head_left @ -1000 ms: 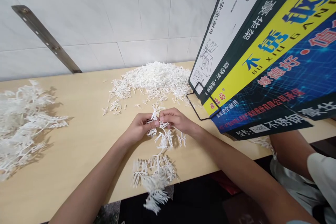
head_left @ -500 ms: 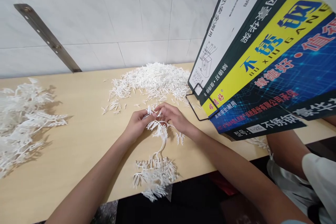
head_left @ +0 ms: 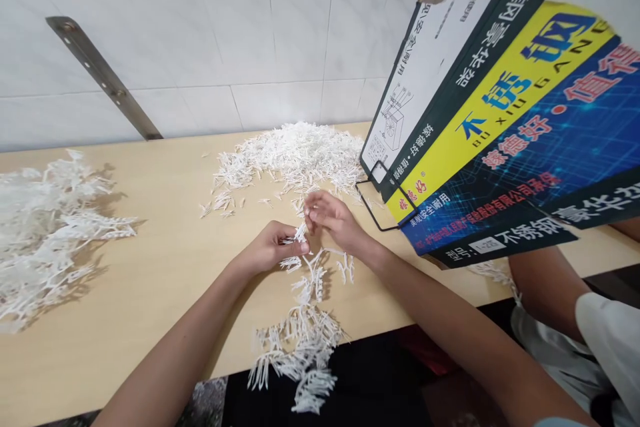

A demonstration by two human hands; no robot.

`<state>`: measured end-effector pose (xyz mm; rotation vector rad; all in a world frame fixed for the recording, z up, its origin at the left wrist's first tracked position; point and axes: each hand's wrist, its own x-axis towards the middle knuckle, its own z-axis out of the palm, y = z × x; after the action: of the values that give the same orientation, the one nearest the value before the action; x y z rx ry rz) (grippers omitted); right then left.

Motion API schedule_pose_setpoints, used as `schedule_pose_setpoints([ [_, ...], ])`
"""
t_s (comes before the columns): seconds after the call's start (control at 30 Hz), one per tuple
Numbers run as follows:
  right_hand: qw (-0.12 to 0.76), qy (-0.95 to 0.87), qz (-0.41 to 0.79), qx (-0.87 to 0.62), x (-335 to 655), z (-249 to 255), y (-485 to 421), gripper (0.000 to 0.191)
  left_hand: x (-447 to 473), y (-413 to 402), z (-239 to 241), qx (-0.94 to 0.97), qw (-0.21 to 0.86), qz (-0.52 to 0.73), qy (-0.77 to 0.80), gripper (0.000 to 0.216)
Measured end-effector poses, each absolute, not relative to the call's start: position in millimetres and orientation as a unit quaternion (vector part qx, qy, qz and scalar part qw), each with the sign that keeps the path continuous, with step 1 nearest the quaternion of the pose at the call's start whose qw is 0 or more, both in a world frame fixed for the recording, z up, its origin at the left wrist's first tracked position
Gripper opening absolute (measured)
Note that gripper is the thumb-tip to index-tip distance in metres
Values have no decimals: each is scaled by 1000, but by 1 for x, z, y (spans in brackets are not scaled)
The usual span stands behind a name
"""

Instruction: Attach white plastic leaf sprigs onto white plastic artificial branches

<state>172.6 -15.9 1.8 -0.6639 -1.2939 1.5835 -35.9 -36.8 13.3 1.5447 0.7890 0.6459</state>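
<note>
My left hand is closed, thumb against fingers, on a branching white plastic sprue with many thin prongs. From it the branched strand hangs toward me, down to a clump of white prongs lying over the table's front edge. Just right of and above it is my right hand, its fingers loosely curled and the thumb apart from them. A few small white bits show by its fingertips. Beyond both hands, a heap of small loose white plastic pieces lies against the tiled wall.
At the left lies a large tangle of white sprues on the wooden table. A big printed cardboard sheet stands on the right in a black wire holder. Behind it shows another person's arm. A metal bracket is fixed to the wall.
My hands have moved apart. The right hand has lifted slightly away toward the heap, while the left has come a little nearer with the sprue. The hanging clump has shifted lower over the edge.
</note>
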Motion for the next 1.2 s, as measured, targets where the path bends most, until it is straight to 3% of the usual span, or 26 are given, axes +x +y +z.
schedule_pose_setpoints([
  [0.07, 511, -542, 599, -293, 174, 2, -13, 45, -34, -35, 12, 682, 573, 275, 362, 51],
  [0.2, 436, -619, 573, -314, 176, 1, -16, 27, -32, -33, 10, 688, 546, 275, 392, 46],
  [0.3, 389, -674, 533, -332, 172, 2, -22, 24, -33, -32, 8, 705, 539, 255, 383, 41],
  [0.43, 390, -682, 512, -348, 169, 2, -24, 28, -34, -31, 7, 727, 533, 224, 370, 39],
  [0.73, 317, -570, 724, -225, 167, -13, -20, 42, -38, -28, 4, 722, 618, 192, 244, 39],
  [0.97, 348, -457, 803, -158, 171, -5, -20, 39, -37, -29, 11, 730, 632, 176, 191, 43],
  [1.1, 439, -519, 684, -265, 175, -2, -17, 18, -38, -30, 11, 746, 603, 171, 226, 44],
  [1.2, 442, -639, 540, -324, 173, 0, -19, 24, -38, -29, 9, 746, 572, 195, 280, 45],
])
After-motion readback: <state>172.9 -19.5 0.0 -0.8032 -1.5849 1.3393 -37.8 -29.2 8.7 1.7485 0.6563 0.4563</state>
